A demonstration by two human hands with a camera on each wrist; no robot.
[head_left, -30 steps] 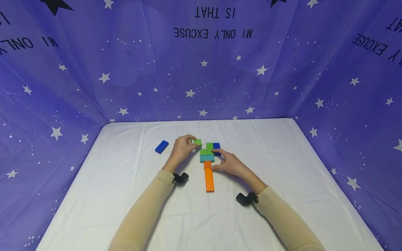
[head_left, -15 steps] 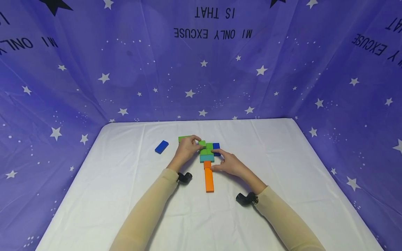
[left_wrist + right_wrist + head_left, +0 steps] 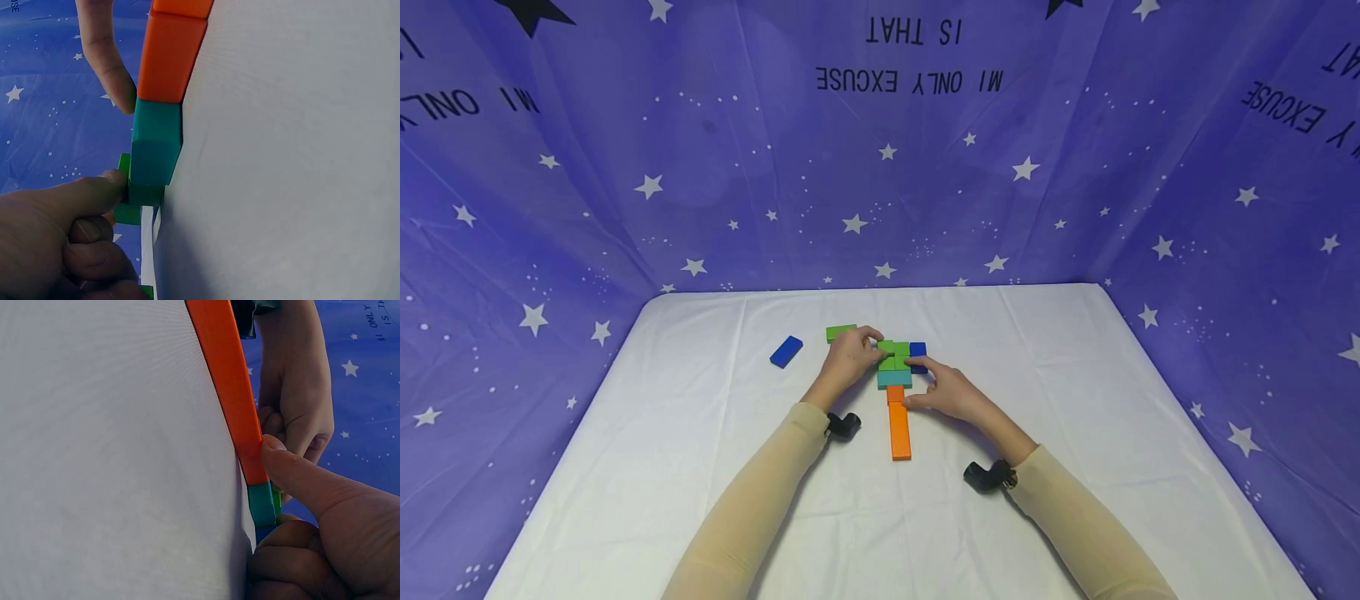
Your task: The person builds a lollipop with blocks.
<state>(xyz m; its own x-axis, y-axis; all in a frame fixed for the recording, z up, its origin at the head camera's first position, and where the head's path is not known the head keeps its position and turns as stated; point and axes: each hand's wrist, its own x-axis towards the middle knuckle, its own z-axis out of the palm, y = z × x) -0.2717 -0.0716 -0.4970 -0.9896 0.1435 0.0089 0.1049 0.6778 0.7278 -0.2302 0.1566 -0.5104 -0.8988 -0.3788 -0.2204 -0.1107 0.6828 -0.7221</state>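
Toy blocks lie joined in a flat figure on the white table. A long orange block (image 3: 900, 432) sits nearest, then a short orange block (image 3: 896, 394), a teal block (image 3: 894, 378) and several green cubes. Dark blue (image 3: 918, 348) shows along the right side. My left hand (image 3: 848, 357) pinches a green cube (image 3: 885, 346) between thumb and index finger at the group's upper left corner. My right hand (image 3: 953, 393) lies against the other side, its thumb touching the short orange block and its index fingertip over the green and blue pieces, partly covering them.
A loose green block (image 3: 840, 332) lies behind the left hand, partly covered. Farther left is a loose blue block (image 3: 786, 352). Black wrist cameras (image 3: 844, 426) jut from both sleeves. Purple star-printed cloth (image 3: 880, 183) walls the table's back and sides.
My left hand has moved right with the green cube and lowered it against the other green cubes. The loose green block behind it has come into sight. The right hand has stayed still.
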